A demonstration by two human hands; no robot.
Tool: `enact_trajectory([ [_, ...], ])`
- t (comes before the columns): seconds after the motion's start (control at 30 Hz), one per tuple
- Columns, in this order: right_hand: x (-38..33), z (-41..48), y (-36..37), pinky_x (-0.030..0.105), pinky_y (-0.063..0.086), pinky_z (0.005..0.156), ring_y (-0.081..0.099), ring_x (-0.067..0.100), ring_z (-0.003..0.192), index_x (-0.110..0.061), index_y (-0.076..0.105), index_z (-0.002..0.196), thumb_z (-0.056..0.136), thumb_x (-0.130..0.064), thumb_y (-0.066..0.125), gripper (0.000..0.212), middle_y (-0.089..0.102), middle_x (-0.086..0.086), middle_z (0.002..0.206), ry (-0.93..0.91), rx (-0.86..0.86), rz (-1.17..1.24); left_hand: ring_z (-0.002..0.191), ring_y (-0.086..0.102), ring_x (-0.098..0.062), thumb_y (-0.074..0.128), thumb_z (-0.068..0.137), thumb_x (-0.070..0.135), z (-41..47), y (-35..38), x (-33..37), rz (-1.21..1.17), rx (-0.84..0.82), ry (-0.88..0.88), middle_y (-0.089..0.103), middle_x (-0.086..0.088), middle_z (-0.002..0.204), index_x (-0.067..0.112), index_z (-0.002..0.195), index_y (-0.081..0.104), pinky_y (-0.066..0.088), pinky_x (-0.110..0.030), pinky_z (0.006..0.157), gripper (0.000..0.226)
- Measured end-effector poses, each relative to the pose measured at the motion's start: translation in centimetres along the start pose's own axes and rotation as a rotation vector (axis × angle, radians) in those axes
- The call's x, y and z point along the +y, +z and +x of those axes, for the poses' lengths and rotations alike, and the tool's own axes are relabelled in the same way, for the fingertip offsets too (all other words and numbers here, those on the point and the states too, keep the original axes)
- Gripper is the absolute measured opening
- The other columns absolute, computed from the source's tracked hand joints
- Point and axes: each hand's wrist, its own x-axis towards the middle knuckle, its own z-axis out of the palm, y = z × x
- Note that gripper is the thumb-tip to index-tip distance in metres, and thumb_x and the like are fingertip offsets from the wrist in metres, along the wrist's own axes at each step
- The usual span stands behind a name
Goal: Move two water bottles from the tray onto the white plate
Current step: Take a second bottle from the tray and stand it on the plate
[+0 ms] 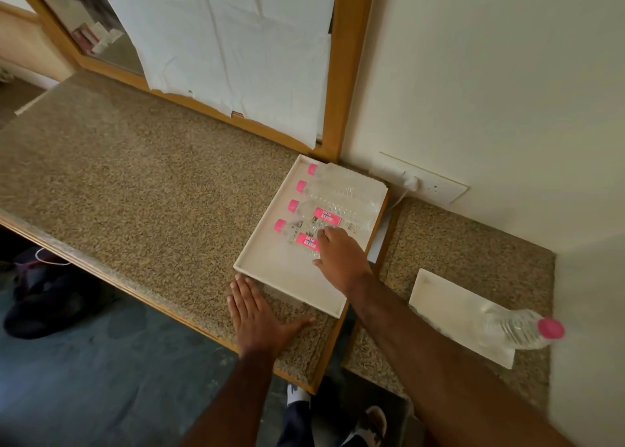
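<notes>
We see a white tray (270, 277) at the centre of the frame on a speckled stone counter (135, 176), with 4 clear, pink-capped water bottles lying side by side in it, caps toward the left. The right hand (338, 257) reaches over the tray with its fingers (329, 235) curled down onto the nearest bottle (297, 238), thumb at the bottle's near side; we cannot tell whether the grip has closed. The left hand (258, 318) lies flat and open on the counter, just below the tray's near corner. At the lower right, the white plate (439, 297) sits on a second counter section and already carries 1 bottle (521, 328), cap pointing right. Behind the tray, a wall socket (436, 186) holds a plugged-in charger (411, 181), and paper sheets (236, 40) cover a wood-framed mirror (348, 57) in the upper half.
</notes>
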Motion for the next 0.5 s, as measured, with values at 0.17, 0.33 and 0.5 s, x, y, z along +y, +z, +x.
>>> enact_trajectory([
  [0.17, -1.0, 1.5, -0.2, 0.037, 0.046, 0.104, 0.055, 0.03, 0.127, -0.005, 0.051, 0.14, 0.095, -0.037, 0.068, 0.058, 0.058, 0.015, 0.137, 0.052, -0.029, -0.097, 0.161, -0.02, -0.031, 0.041, 0.047, 0.116, 0.0, 0.3, -0.1, 0.006, 0.006, 0.003, -0.016, -0.019, 0.174, -0.001, 0.163, -0.009, -0.006, -0.051, 0.132, 0.173],
  [0.33, -2.6, 3.2, -0.5, 0.036, 0.051, 0.096, 0.064, 0.028, 0.114, -0.009, 0.065, 0.121, 0.088, -0.031, 0.077, 0.041, 0.07, 0.011, 0.12, 0.112, -0.088, -0.177, 0.16, -0.022, -0.03, 0.041, 0.047, 0.116, 0.1, 0.5, -0.2, 0.01, 0.0, 0.001, -0.019, -0.018, 0.173, 0.0, 0.163, -0.011, -0.008, -0.051, 0.132, 0.172],
  [0.5, -2.8, 3.0, -0.8, 0.036, 0.052, 0.092, 0.065, 0.028, 0.111, -0.01, 0.065, 0.116, 0.085, -0.03, 0.075, 0.038, 0.071, 0.01, 0.115, 0.159, -0.057, -0.103, 0.159, -0.026, -0.029, 0.039, 0.047, 0.116, 0.1, 0.2, -0.1, 0.009, -0.038, -0.005, -0.024, -0.017, 0.172, 0.001, 0.162, -0.016, -0.012, -0.049, 0.131, 0.173],
])
